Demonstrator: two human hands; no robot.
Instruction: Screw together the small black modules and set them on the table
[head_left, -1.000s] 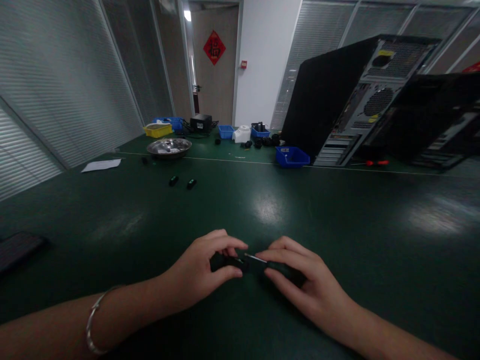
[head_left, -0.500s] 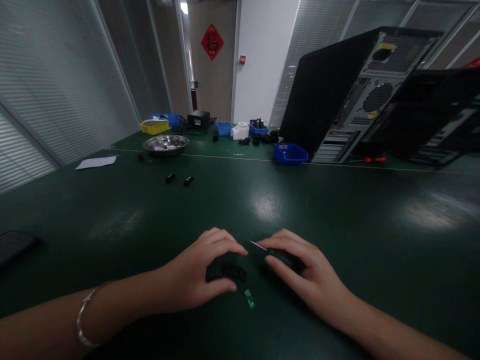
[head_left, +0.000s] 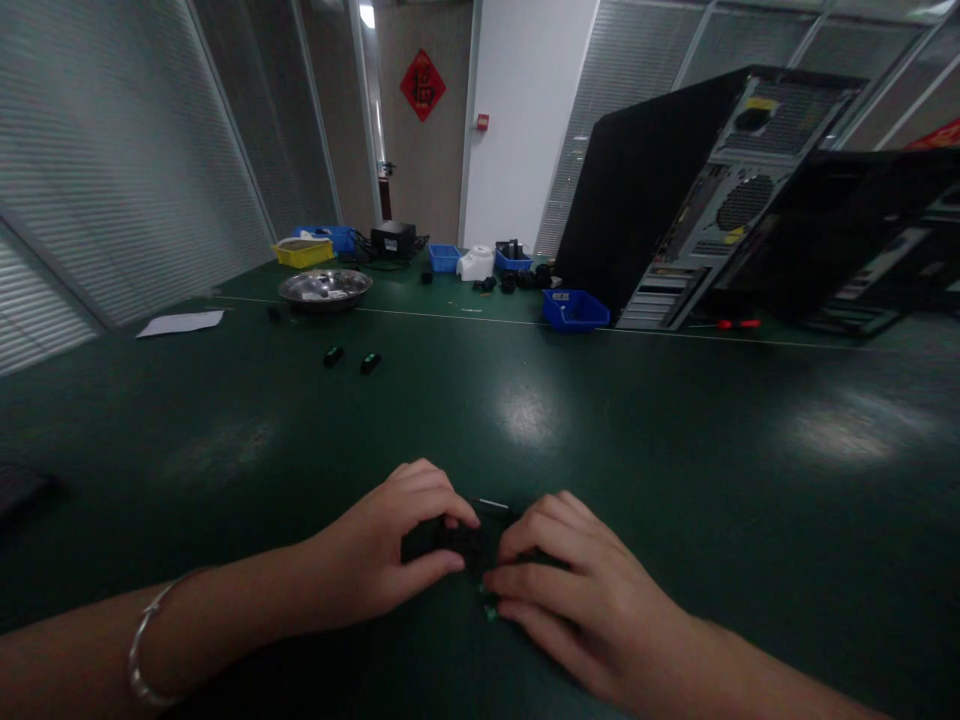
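Observation:
My left hand (head_left: 409,535) has its thumb and fingertips closed on a small black plastic part (head_left: 459,541), low over the green table. Close by on the right, my right hand (head_left: 570,590) brings thumb and forefinger together at a small green circuit board (head_left: 488,606). Its fingertips cover part of the board. A screwdriver (head_left: 493,504) shows only its metal shaft just beyond the right fingers; whether it lies on the table or stays tucked under the hand cannot be seen.
Two small black pieces with green tops, one of them a black piece (head_left: 370,363), lie farther off. Behind them stand a metal bowl (head_left: 325,300), a blue bin (head_left: 576,318) and a black computer case (head_left: 645,170). White paper (head_left: 180,323) lies at left.
My right hand has moved down and left, from gripping the screwdriver to the circuit board, and the screwdriver shaft has turned nearly level. My left fingers have closed on the black part.

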